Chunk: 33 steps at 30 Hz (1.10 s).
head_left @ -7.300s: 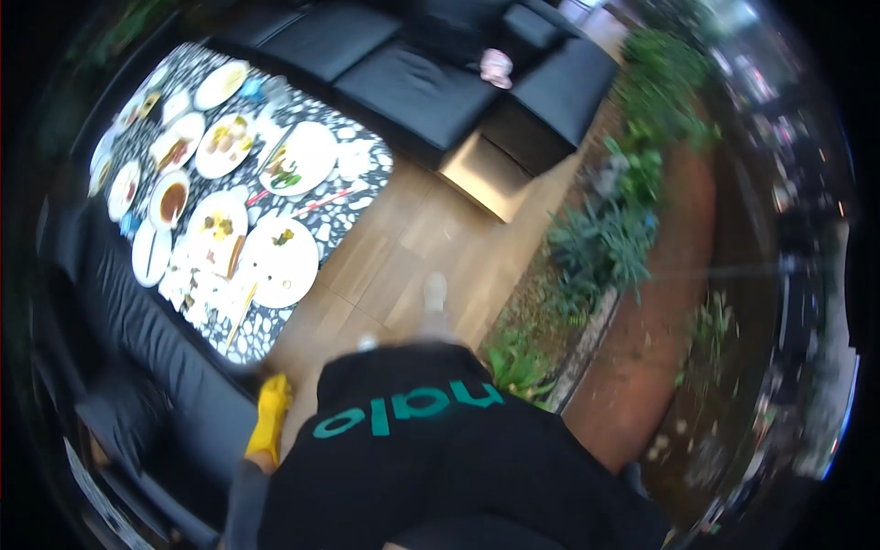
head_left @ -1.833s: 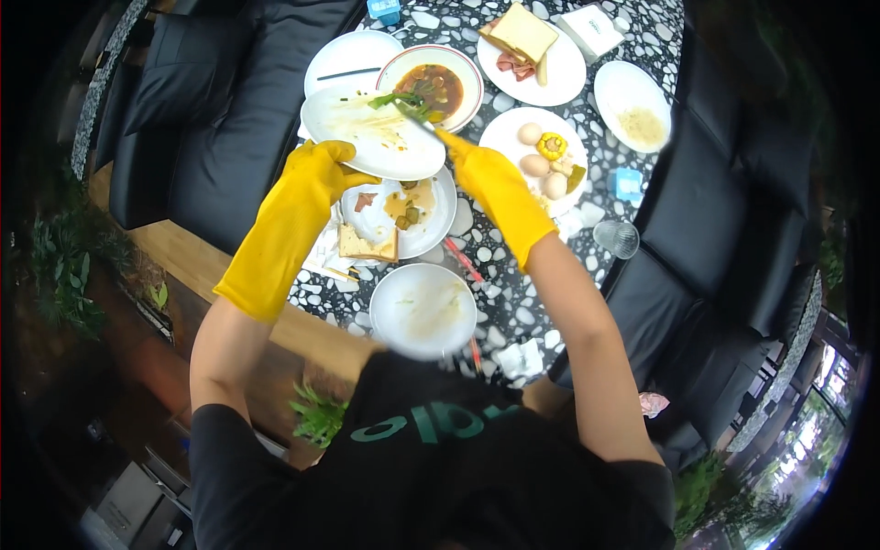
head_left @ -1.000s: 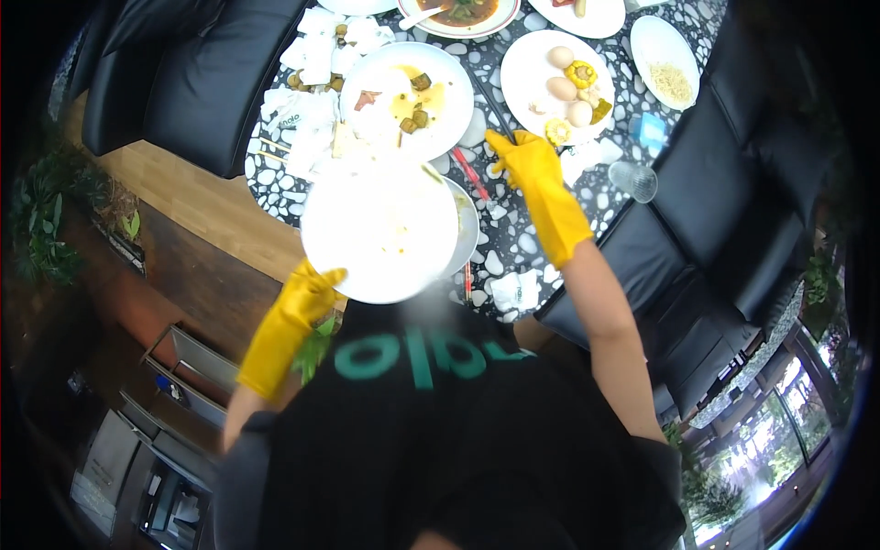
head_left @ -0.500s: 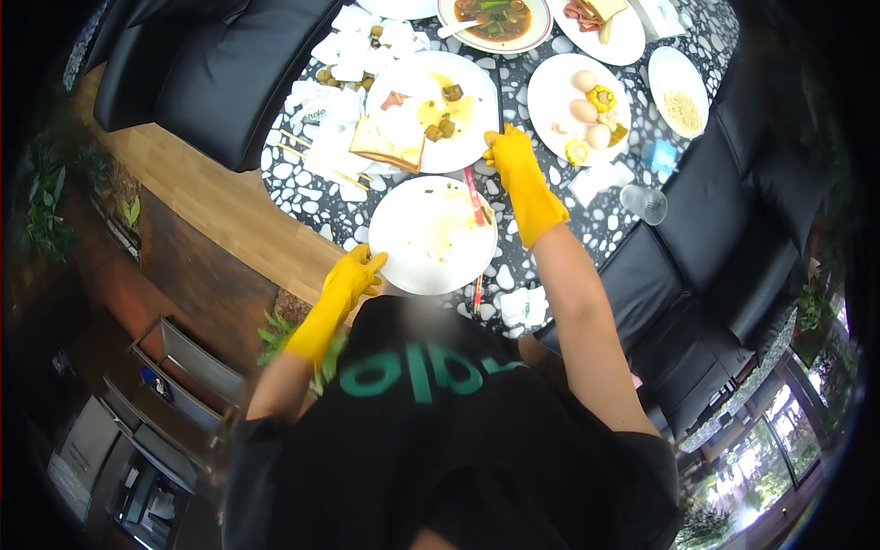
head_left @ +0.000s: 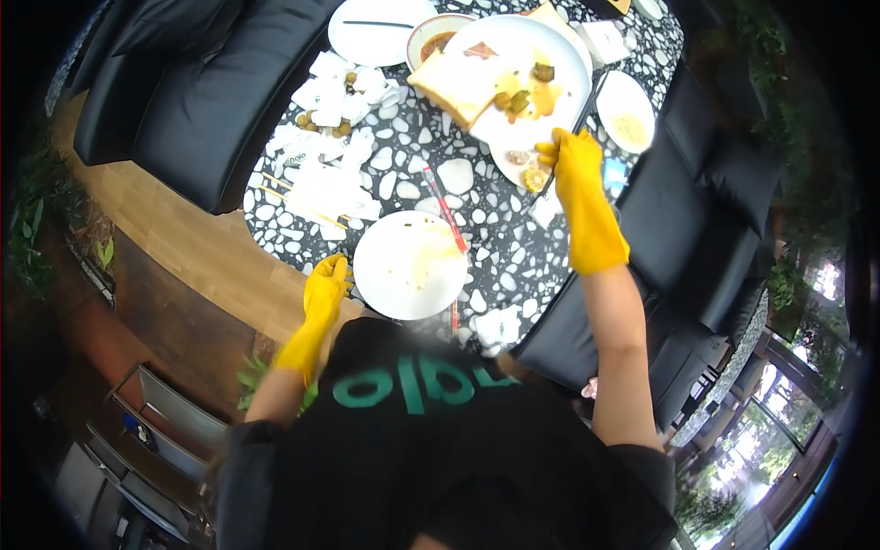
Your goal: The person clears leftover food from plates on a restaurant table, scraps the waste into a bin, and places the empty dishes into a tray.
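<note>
Left hand (head_left: pixel 325 289), yellow-gloved, fingers together and flat against the edge of the near white plate (head_left: pixel 411 266), lower centre of frame; I cannot tell whether it actually clamps the rim. Right hand (head_left: pixel 570 158), also gloved, upper right of centre, fingers curled onto the rim of the large plate of leftovers (head_left: pixel 522 69), which I see overlapping another plate beneath.

Surface (head_left: pixel 477 202): black terrazzo with white chips, running from centre to the top of frame. On it: crumpled white napkins (head_left: pixel 325 179) at upper left, red chopsticks (head_left: pixel 446 213) beside the near plate, an empty plate (head_left: pixel 378 32) and a bowl of red sauce (head_left: pixel 438 37) at top.

Room: black sofas (head_left: pixel 197 101) on both flanks, wooden floor (head_left: pixel 197 266) at left, greenery along both edges.
</note>
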Motion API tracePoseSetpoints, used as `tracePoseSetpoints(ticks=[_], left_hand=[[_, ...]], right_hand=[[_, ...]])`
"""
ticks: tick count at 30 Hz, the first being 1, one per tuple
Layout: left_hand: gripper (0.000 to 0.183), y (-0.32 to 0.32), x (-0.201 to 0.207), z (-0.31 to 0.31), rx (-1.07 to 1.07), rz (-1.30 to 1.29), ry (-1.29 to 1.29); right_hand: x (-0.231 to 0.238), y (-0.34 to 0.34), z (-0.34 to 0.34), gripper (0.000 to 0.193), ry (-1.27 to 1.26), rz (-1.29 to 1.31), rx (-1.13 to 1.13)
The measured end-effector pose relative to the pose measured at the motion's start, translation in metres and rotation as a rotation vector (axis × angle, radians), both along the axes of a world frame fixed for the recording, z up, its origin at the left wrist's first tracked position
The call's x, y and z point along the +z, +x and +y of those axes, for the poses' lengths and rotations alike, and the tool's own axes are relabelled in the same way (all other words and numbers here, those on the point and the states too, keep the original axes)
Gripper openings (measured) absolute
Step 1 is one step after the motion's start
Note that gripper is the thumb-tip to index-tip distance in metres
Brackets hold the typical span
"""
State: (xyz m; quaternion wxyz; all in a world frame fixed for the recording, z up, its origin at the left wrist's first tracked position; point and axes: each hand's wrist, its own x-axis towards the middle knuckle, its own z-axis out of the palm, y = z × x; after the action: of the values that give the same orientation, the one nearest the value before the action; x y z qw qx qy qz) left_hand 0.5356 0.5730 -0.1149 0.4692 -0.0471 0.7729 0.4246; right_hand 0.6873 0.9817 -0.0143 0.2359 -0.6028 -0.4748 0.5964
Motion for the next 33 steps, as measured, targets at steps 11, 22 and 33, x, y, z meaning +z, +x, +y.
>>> tracePoseSetpoints(ticks=[11,22,33], left_hand=[[0.046,0.013,0.011,0.005,-0.180,-0.201,-0.317],[0.029,0.042,-0.049,-0.010,-0.149,-0.092,-0.047],[0.030,0.040,-0.036,0.024,-0.038,-0.154,-0.006]], right_hand=[[-0.017,-0.080,0.070,0.023,0.965,-0.714,0.119],[-0.012,-0.011,0.138,0.026,1.234,-1.053,0.345],[-0.112,0.117,-0.162,0.031,-0.055,-0.588,0.303]])
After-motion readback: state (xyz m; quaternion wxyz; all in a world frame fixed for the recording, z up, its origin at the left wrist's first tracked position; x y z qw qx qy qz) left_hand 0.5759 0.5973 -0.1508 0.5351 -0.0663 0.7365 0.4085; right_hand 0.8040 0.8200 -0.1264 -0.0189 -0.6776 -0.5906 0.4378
